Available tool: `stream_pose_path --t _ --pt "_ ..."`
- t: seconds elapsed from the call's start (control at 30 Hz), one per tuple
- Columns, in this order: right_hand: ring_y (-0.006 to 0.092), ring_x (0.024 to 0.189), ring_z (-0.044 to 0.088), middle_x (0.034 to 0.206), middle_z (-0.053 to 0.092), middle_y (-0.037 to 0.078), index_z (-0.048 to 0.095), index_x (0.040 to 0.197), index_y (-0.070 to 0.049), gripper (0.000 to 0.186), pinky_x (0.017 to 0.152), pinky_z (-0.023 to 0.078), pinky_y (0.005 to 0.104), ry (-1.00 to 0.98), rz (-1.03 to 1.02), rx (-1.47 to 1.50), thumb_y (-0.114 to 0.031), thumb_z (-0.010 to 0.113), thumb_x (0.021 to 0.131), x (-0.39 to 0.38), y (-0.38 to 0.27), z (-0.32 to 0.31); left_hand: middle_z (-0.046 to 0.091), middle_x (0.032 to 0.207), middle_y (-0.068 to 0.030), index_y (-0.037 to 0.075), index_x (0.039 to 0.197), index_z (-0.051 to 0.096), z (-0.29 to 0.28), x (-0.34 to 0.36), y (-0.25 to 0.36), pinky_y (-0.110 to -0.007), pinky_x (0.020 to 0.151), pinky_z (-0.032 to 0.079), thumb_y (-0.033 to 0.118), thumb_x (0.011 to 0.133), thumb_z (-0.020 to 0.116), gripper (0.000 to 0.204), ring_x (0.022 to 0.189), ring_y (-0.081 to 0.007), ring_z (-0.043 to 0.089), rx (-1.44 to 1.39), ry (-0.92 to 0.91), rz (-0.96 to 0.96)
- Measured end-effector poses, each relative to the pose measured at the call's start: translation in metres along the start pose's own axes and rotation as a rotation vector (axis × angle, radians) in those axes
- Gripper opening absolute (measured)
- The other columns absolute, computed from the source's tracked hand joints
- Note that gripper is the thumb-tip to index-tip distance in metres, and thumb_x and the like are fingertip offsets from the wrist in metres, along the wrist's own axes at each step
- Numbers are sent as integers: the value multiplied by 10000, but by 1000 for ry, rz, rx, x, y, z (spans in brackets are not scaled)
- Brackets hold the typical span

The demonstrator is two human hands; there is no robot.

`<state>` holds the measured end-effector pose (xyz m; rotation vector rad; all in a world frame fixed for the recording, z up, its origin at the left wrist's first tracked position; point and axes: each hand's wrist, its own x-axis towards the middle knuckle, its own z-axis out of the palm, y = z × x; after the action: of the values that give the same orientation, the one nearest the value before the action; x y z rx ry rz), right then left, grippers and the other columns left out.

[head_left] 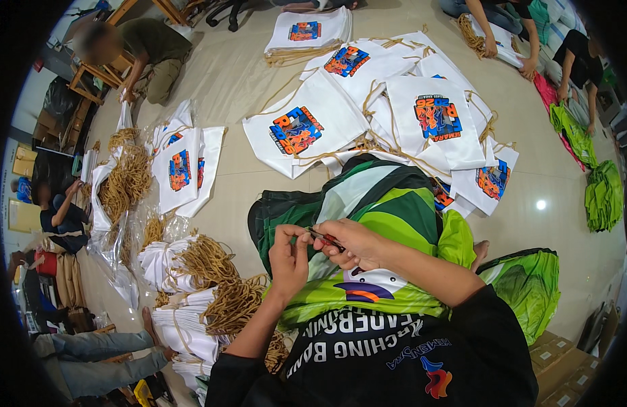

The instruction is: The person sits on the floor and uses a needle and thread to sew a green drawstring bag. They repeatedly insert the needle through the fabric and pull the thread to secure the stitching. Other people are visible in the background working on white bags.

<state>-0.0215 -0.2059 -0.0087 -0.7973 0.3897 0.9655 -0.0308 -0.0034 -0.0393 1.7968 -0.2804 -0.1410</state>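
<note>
The big cloth of shiny fabric with dark green, lime and white areas [401, 220] lies over the lap of the person, and from this cloth I give all the places. Above its left part, the two bare hands are close together. The right hand [359, 244] has its fingers closed around a small hand tool, red and dark in colour [329, 241], whose tip points to the left hand [290, 261]. The left fingers are pressed together, thumb against forefinger, just at this tip; what they pinch is too small to tell.

Beyond the cloth, and partly touching it, there is a loose heap of white fabric bags with tan cords and an orange-and-blue print [435, 125]. Farther beyond it stands a neat stack of similar white bags [306, 30]. To the left of the cloth are thick bunches of tan twisted cord [218, 268], next to folded white fabric [184, 325]. To its right lies a bright lime fabric piece [527, 292] on the pale shiny floor [510, 224]; farther right is a crumpled lime bundle [603, 197].
</note>
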Motion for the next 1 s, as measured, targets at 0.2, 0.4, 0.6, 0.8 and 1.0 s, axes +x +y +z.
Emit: stream_pose_path --t 0.2,0.4,0.6,0.8,1.0 --pt "50 440 264 679 414 -45 572 976 -55 347 397 172 264 15 13 -42 -392 563 1057 3 4 -3 596 999 -61 9 1125 505 0 -4 1 -267 826 514 3 1094 542 48 903 -108 610 68 -20 15" --pt "56 466 327 676 449 -41 582 940 -53 356 418 230 267 11 -42 -17 -393 628 1034 -3 -2 -3 563 989 -37 45 1115 487 3 -2 1 -289 842 533 88 1118 545 72 907 -95 574 -211 49 -19" --pt "137 633 565 696 612 51 657 869 -5 335 609 492 339 474 -756 -741 -301 813 890 27 21 -16 554 976 -22 76 1111 488 -1 5 3 -395 985 593 144 1124 556 97 905 -81 566 -472 114 -162" --pt "145 659 600 740 674 62 714 925 1 212 658 510 331 593 -809 -628 -202 771 902 33 4 -41 554 918 -20 35 1091 531 -38 -9 8 -366 882 627 73 1100 569 54 854 -100 607 -277 54 -187" --pt "302 809 731 871 748 161 713 1012 4 246 746 565 417 694 -768 -990 -212 770 909 29 -15 -70 670 886 -85 -37 1031 598 -158 -94 -92 -292 699 543 1 1021 650 65 830 -155 676 349 165 -363"
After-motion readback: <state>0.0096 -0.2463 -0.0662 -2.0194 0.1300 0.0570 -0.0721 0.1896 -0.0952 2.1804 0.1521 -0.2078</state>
